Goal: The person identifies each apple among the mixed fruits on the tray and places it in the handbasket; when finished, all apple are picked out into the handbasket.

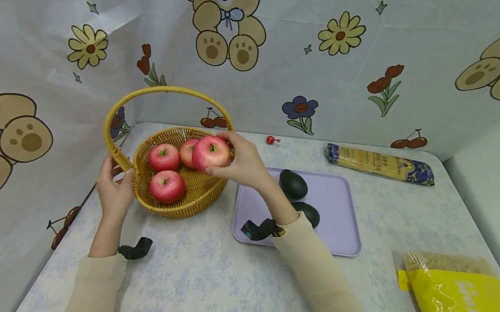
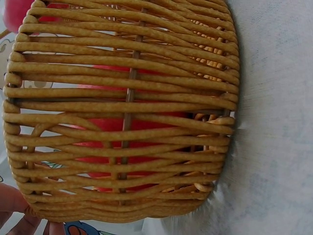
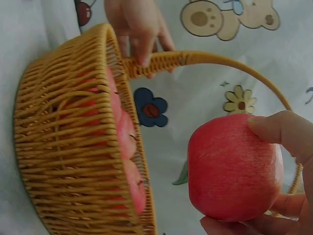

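Observation:
A yellow-brown wicker basket (image 1: 202, 199) with a tall arched handle (image 1: 166, 89) stands at the left of the table. Inside lie three red apples, one at the left (image 1: 164, 158), one in front (image 1: 167, 187) and one behind (image 1: 187, 152), partly hidden. My left hand (image 1: 115, 188) grips the lower left end of the handle; the right wrist view shows its fingers (image 3: 145, 46) around it. Over the basket's right side, my right hand (image 1: 246, 160) holds another red apple (image 3: 234, 169) between thumb and fingers. Through the weave, the left wrist view shows red apple skin (image 2: 142, 127).
Right of the basket lies a lilac tray (image 1: 337, 235) bearing two dark green avocados (image 1: 293, 185), one partly behind my right forearm. A long yellow-and-blue packet (image 1: 376, 164) and a small red item (image 1: 271, 140) lie at the back. A yellow bag (image 1: 466, 307) sits front right.

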Motion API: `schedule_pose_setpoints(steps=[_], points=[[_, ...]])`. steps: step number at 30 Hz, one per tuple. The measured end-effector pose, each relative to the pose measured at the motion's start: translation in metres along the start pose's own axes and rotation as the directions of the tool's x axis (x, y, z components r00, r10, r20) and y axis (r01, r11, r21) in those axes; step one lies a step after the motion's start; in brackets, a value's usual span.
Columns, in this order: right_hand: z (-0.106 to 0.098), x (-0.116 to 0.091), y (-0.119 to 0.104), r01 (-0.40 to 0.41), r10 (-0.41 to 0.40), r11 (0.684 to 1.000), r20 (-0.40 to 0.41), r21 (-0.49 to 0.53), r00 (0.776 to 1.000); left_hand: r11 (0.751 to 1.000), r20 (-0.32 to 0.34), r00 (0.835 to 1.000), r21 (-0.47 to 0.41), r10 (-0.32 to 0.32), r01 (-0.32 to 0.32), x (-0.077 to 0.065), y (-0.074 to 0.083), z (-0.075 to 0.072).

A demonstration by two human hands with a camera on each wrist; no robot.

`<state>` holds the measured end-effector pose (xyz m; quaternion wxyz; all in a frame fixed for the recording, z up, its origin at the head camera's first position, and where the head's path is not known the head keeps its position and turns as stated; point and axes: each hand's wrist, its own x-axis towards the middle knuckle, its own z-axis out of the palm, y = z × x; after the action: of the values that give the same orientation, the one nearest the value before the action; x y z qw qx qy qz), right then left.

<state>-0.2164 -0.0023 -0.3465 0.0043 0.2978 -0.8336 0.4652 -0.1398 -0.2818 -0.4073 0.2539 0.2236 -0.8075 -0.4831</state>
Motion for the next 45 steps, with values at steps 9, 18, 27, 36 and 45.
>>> schedule_pose_setpoints(steps=[9,18,27,36,45], points=[[0.033,0.02,0.013,-0.012,0.024,0.993,0.097,-0.117,0.995,1.0,0.002,1.0,0.0,0.019,-0.019,0.0,-0.001,0.002],[0.054,0.025,0.028,-0.022,0.054,0.98,0.161,-0.196,0.986,1.0,0.002,1.0,0.005,0.03,-0.03,0.001,-0.001,0.002],[0.062,0.027,0.032,-0.01,0.058,0.959,0.162,-0.283,0.985,1.0,0.003,1.0,0.013,0.018,-0.018,0.0,-0.002,0.001],[0.07,0.027,0.032,0.004,0.066,0.916,0.16,-0.402,0.985,1.0,0.001,1.0,0.011,0.011,-0.011,0.0,-0.002,-0.001],[0.078,0.023,0.032,0.004,0.08,0.855,0.139,-0.519,0.987,1.0,0.001,1.0,-0.001,0.01,-0.01,0.0,-0.002,0.0]])
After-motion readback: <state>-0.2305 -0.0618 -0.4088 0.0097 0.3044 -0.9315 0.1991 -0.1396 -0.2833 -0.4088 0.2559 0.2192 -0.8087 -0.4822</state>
